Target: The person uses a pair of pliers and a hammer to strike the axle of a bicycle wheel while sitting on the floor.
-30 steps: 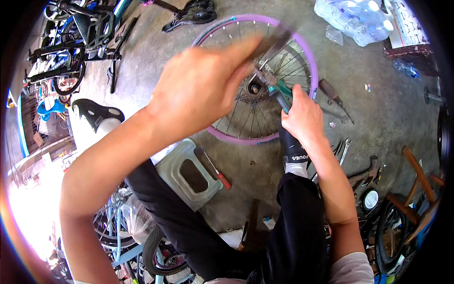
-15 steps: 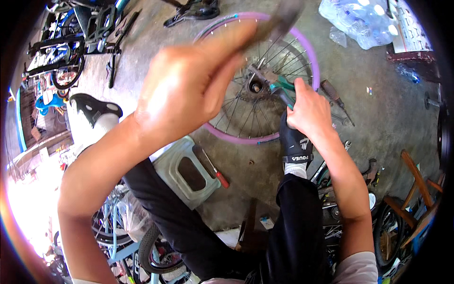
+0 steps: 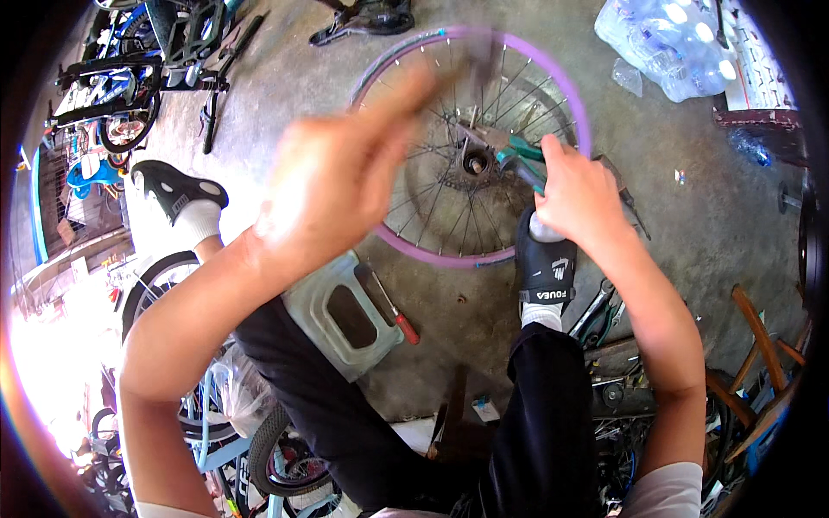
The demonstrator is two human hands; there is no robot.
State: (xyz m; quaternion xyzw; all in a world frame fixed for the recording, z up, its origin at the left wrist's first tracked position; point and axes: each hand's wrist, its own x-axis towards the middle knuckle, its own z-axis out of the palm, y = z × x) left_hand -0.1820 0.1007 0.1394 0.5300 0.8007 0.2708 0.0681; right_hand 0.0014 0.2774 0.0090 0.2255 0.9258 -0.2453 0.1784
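A spoked bicycle wheel with a purple rim [image 3: 449, 258] lies on the floor in front of me. My right hand [image 3: 580, 192] is closed around the green handles of a pair of pliers [image 3: 524, 164], whose metal jaws rest at the wheel's hub [image 3: 475, 164]. Raised over the wheel's left side, my left hand [image 3: 332, 186] grips what looks like a hammer [image 3: 480, 73]. Motion smears its dark head, which hangs above the far part of the wheel, and smears my fingers too.
A grey plastic stool [image 3: 337, 319] stands near my left leg, beside a red-handled screwdriver [image 3: 395, 312]. My right shoe [image 3: 546, 263] touches the wheel's near edge. Tools [image 3: 600, 315] lie to the right. Wrapped bottles [image 3: 669, 47], a saddle [image 3: 363, 19] and bicycle parts surround the area.
The hammer's blurred head has come down and to the left, and my left hand has dropped slightly. The pliers stay at the hub in my right hand. The whole view has shifted a little.
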